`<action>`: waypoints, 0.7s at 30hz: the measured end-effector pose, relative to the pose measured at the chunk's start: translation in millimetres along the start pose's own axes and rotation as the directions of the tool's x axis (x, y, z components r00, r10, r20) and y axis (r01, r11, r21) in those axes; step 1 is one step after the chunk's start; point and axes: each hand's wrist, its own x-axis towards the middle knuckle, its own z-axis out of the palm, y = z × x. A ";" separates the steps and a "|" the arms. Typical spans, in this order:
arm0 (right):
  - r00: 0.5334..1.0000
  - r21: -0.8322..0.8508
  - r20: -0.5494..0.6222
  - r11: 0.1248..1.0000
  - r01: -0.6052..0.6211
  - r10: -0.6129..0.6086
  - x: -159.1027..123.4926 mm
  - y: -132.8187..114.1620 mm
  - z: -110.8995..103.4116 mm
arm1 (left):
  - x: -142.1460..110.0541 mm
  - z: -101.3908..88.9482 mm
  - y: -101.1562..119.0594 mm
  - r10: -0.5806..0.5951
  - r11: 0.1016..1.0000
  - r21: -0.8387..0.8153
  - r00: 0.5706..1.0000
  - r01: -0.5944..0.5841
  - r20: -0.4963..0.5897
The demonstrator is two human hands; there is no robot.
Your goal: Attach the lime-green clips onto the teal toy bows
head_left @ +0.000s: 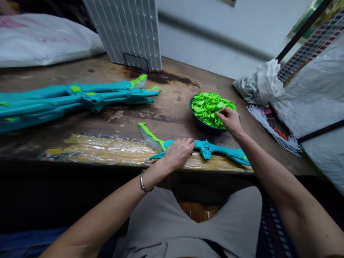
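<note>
Left hand [177, 153] is pressing the teal toy sword [206, 148] flat at the bench edge, right hand [228, 118] is pinching small green plastic clips [209, 105] in the bowl [197, 123]: light, rigid, best fingertip-gripped.

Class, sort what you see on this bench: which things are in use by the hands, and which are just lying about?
In use: left hand pressing on the teal toy bow; right hand reaching into the bowl of green plastic pieces.

Lying about: stacked teal bows, white strings, white sack, crumpled bag.
</note>
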 end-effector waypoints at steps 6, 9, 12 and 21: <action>0.957 0.510 0.288 0.839 -0.188 0.039 -76.2 -2.9 -10.7 | -2.8 -5.3 -0.7 0.012 1.000 0.004 1.000 -0.012 -0.001; 0.914 0.520 0.389 0.791 -0.322 0.116 -108.5 1.5 1.2 | -1.3 1.0 7.8 0.055 0.998 -0.019 0.992 -0.058 -0.114; 0.920 0.503 0.353 0.796 -0.338 0.168 -114.4 8.6 15.1 | 3.3 13.7 16.0 0.095 0.983 -0.130 0.966 -0.130 -0.242; 0.969 0.444 0.220 0.873 -0.201 0.111 -108.1 13.5 36.1 | 7.8 36.5 20.6 0.029 0.965 -0.220 0.896 -0.140 -0.444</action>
